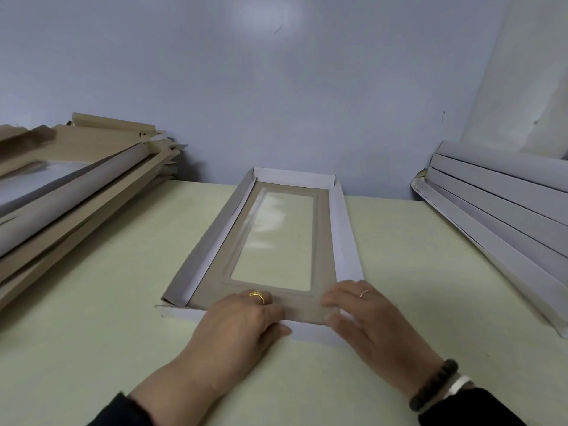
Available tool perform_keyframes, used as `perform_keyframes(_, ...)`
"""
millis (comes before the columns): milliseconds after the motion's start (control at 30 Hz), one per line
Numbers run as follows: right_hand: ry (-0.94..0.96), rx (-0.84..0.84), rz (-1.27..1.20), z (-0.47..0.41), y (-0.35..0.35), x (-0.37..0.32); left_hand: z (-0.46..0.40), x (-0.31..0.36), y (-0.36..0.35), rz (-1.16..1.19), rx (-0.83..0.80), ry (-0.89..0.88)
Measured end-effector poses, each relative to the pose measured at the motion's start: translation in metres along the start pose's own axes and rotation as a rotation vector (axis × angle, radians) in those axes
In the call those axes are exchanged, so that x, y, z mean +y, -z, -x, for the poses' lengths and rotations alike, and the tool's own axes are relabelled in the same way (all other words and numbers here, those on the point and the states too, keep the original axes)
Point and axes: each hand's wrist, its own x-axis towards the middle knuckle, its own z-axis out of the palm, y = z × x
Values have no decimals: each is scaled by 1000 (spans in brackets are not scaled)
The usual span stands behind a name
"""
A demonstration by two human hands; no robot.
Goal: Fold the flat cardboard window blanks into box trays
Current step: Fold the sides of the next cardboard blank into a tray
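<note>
A long cardboard window blank (322,241) lies lengthwise on the pale green table, brown inside, white outside, with a clear film window in its middle. Its left, right and far walls stand folded up. Both hands lie on its near end. My left hand (242,321) rests over the near flap with fingers bent over the edge, the thumb against the white outer face. My right hand (365,315) presses the near right corner, fingers spread fairly flat and blurred at the tips.
A slanting pile of folded brown trays (76,179) fills the left side of the table (92,333). A stack of white-sided trays (498,210) leans along the right edge. A grey wall stands close behind.
</note>
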Motion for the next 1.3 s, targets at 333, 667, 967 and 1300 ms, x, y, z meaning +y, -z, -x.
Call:
perform_keyframes(333,28,-205,182,1,13,19,4,3,-1,-63,56,23)
perform_keyframes(667,157,28,280,5,7,7,2,6,3,-45,11,55)
perform_keyframes(967,185,100,445,9,6,11,7,-13,12,18,-92,126)
perform_keyframes(1300,7,147,532,14,18,37,12,-50,16,79,-159,68)
